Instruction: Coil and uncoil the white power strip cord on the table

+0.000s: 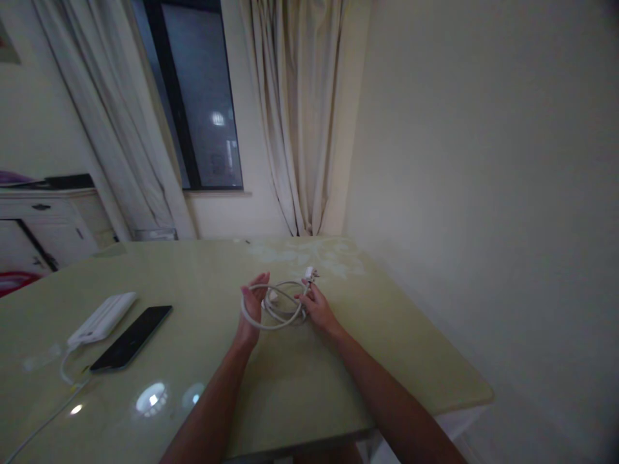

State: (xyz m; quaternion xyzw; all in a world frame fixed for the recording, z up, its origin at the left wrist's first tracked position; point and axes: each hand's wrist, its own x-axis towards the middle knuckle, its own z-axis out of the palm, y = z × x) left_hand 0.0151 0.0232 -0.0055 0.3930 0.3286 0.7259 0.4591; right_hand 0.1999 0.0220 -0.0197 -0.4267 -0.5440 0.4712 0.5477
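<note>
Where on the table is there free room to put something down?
Bare tabletop lies between the phone and left hand, and from the right hand to the tabletop's right edge. Crowded: between the hands, where the coiled cable is, and around the phone and white device.

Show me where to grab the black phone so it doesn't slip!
Probably across the middle of the phone, thumb on one long edge, fingers on the other, because it lies flat and looks thin. Come from above on its right: the white block sits along its left. The left hand is the nearer one.
</note>
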